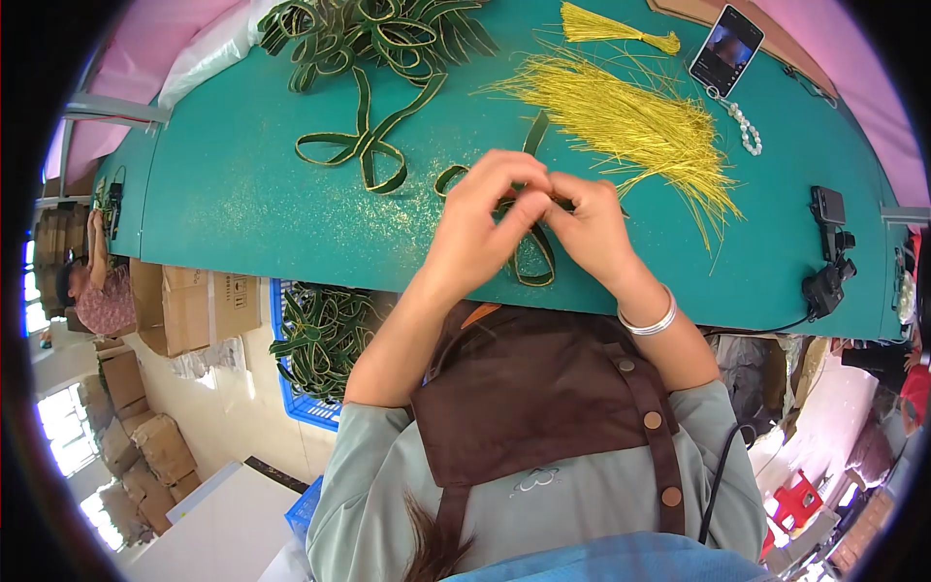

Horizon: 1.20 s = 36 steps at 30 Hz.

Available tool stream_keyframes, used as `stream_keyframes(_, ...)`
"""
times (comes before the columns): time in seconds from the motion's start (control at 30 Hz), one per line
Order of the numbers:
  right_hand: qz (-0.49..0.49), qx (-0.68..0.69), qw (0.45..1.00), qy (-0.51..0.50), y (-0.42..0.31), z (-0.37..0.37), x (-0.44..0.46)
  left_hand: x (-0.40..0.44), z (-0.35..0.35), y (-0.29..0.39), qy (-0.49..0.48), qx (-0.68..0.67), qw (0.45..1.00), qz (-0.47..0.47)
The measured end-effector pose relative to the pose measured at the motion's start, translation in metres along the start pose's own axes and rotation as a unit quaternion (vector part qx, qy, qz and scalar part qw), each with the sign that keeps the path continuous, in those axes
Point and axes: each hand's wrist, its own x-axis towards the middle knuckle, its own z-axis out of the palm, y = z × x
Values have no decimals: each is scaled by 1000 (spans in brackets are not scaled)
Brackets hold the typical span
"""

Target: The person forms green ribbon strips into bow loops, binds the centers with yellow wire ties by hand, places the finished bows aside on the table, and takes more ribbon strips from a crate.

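Observation:
My left hand [485, 218] and my right hand [589, 225] meet over the near part of the green table, fingertips pinched together. Between them is a dark green ribbon bow [533, 260] with gold edges; one loop hangs toward me, and a tail and another loop stick out beyond my fingers. Its middle is hidden by the fingers of both hands. A finished-looking green bow [367, 144] lies flat to the left, with gold glitter scattered around it. Right of my hands spreads a loose pile of gold wire ties [630, 112].
A heap of green bows [373, 39] lies at the far left. A tied gold bundle [621, 29], a phone [727, 48] with a beaded strap and black devices [827, 252] are on the table. Below stands a blue crate [310, 407] of bows. Another person [102, 296] is far left.

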Motion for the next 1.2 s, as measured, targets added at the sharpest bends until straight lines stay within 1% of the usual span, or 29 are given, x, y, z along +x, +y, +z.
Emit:
stream_keyframes(0.03,3,76,997,9,3,2,1,-1,5,-7,14,-189,977,-103)
stream_keyframes(0.07,6,151,988,16,4,3,3,-4,12,-17,49,-227,964,-129)
stream_keyframes(0.1,3,151,988,16,6,2,4,-4,10,-16,50,-227,964,-127)
stream_keyframes(0.17,18,205,978,28,9,0,4,-9,6,-14,-16,-81,981,-173)
stream_keyframes(0.2,18,205,978,26,9,-1,4,-11,12,-21,40,-122,978,-165)
stream_keyframes(0.23,21,205,978,30,9,-3,4,-13,11,-24,43,-121,978,-166)
stream_keyframes(0.3,21,204,978,35,9,-5,5,-13,9,-25,47,-46,985,-162)
stream_keyframes(0.43,24,207,977,35,13,-7,3,-11,8,-18,25,-17,987,-156)
stream_keyframes(0.5,20,210,977,37,14,-7,2,-10,10,-17,45,-3,991,-124)
stream_keyframes(0.63,19,209,977,45,14,-7,1,-9,14,-14,46,5,994,-102)
stream_keyframes(0.7,17,205,977,51,13,-6,0,-9,20,-15,60,57,995,-47)
stream_keyframes(0.73,23,199,978,54,10,-7,0,-9,23,-16,60,57,995,-48)
stream_keyframes(0.8,30,193,979,57,9,-8,0,-11,30,-18,118,70,991,-8)
stream_keyframes(0.83,33,205,977,56,11,-9,0,-11,29,-18,117,69,991,-9)
stream_keyframes(0.9,37,217,974,55,15,-14,-2,-10,26,-16,101,101,989,-41)
stream_keyframes(0.97,-18,130,983,128,19,-21,-4,-10,23,-15,101,83,990,-49)
stream_keyframes(1.0,-43,69,986,148,17,-25,-6,-10,22,-16,102,66,991,-56)
stream_keyframes(1.03,-42,70,986,148,16,-28,-6,-10,21,-16,101,66,991,-57)
stream_keyframes(1.07,-118,-15,981,154,15,-30,-6,-10,21,-16,98,60,992,-56)
stream_keyframes(1.1,-191,-100,964,158,14,-32,-6,-9,21,-16,94,53,993,-55)
stream_keyframes(1.13,-190,-101,963,160,13,-31,-6,-9,21,-16,92,52,993,-54)
stream_keyframes(1.2,-222,-173,945,165,10,-28,-5,-9,20,-16,80,37,993,-77)
